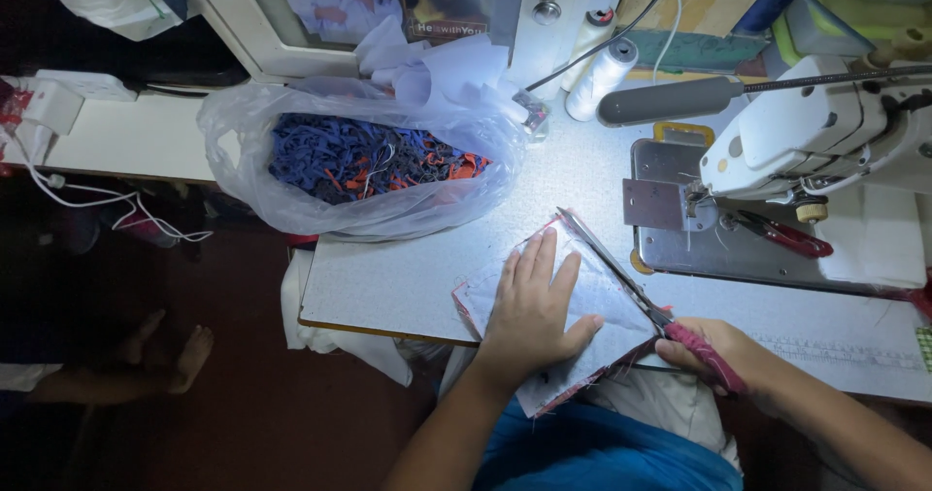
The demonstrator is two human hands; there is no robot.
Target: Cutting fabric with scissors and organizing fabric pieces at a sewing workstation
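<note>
Fabric panel (592,302), pale grey-white with a red edge, lies flat at the near edge of the sewing table (388,277), partly hanging over toward the person's lap. The left hand (532,302) presses down on it, palm flat and fingers spread apart, gripping nothing. The right hand (704,353) is closed around the red handles of a pair of scissors (621,277); the blades run along the right edge of the panel, with the tips near its far corner. Whether the blades are parted or closed cannot be told.

Just beyond the panel on the right stands a white sewing machine (806,132) on its metal plate (718,248), with a small red-handled tool (786,237) lying under the machine's arm. To the left on the table sits a clear plastic bag (359,161) stuffed with blue, dark and orange strips of cloth. Two white thread spools (602,73) stand at the back near the wall. A white cable (97,200) trails over the dark floor on the left, near another person's bare feet (170,350).
</note>
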